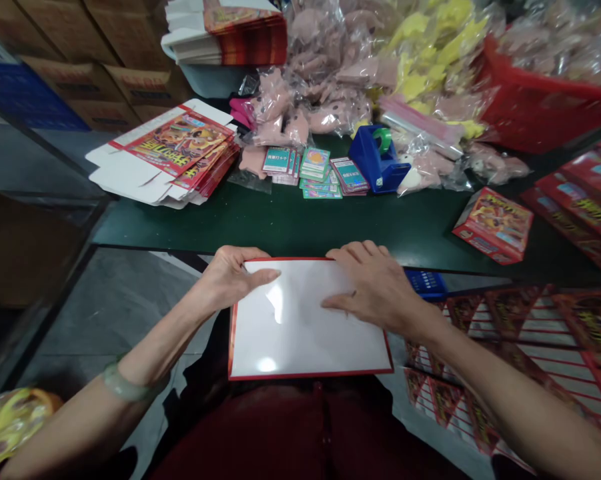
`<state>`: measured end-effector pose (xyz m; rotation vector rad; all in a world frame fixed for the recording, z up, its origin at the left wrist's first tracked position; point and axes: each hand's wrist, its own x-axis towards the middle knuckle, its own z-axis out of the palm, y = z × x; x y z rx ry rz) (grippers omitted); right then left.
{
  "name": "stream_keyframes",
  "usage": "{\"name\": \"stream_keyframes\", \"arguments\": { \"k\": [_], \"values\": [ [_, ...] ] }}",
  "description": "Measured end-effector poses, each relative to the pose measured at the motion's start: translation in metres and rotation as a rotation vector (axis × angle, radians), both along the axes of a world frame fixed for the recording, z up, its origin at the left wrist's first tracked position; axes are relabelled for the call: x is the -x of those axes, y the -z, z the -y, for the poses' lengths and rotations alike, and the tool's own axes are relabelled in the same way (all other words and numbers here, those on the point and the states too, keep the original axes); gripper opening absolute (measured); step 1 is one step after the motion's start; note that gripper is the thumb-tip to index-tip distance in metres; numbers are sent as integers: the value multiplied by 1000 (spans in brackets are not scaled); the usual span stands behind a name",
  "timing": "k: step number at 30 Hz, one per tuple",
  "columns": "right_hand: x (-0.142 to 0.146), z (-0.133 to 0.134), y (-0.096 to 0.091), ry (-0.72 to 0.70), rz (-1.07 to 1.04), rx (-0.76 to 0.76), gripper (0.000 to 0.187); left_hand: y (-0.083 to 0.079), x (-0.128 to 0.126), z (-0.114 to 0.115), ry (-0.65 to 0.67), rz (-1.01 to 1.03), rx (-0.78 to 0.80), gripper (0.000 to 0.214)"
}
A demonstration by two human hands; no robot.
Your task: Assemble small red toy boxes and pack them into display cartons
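Observation:
A glossy white rectangular panel with thin red edges (pixel 300 333) lies in front of my body, just off the near edge of the green table. Whether it is a flat board or one face of a box, I cannot tell. My left hand (pixel 235 277) grips its far left corner, thumb on the white face and fingers around the edge. At the far right, my right hand (pixel 373 287) holds it with fingers over the far edge and thumb resting on the face. The undersides of both grips are hidden.
On the green table (pixel 300 223) lie flattened red-and-white cartons (pixel 180 147), small card stacks (pixel 323 167), a blue tape dispenser (pixel 377 160) and a closed red box (pixel 495 223). Bagged pink and yellow plush toys (pixel 330 67) crowd the back. A red basket (pixel 545 100) stands back right.

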<state>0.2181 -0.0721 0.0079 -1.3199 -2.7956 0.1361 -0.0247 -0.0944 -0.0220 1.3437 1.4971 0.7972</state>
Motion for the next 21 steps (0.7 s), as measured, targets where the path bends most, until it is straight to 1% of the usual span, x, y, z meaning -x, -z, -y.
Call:
{"name": "stream_keyframes", "arguments": {
  "k": [3,6,7,9,11,13,15,17,18,19,21],
  "values": [
    [22,2,16,62,101,-69,56,3,5,1,8,-150,-110,25],
    [30,6,23,66,146,-103,55,4,9,4,57,-250,-149,27],
    [29,7,22,59,154,-108,56,5,11,5,72,-242,-146,27],
    [22,4,16,9,141,-77,54,3,12,7,105,-153,-106,27],
    [12,-3,3,-68,85,39,46,-2,11,9,131,-32,-39,26],
    [1,-12,-14,-116,29,230,38,-13,8,11,130,53,-10,24],
    [-7,-19,-31,-150,16,477,39,-30,4,11,153,55,-39,22],
    [-10,-22,-46,-200,19,706,44,-52,-2,10,247,36,-90,22],
    [-11,-20,-53,-229,7,785,45,-64,-5,10,315,25,-119,22],
    [-13,-16,-60,-246,-18,827,44,-76,-8,9,385,16,-156,23],
    [-18,-4,-75,-223,-80,821,41,-100,-15,11,506,-20,-242,24]
  ]
}}
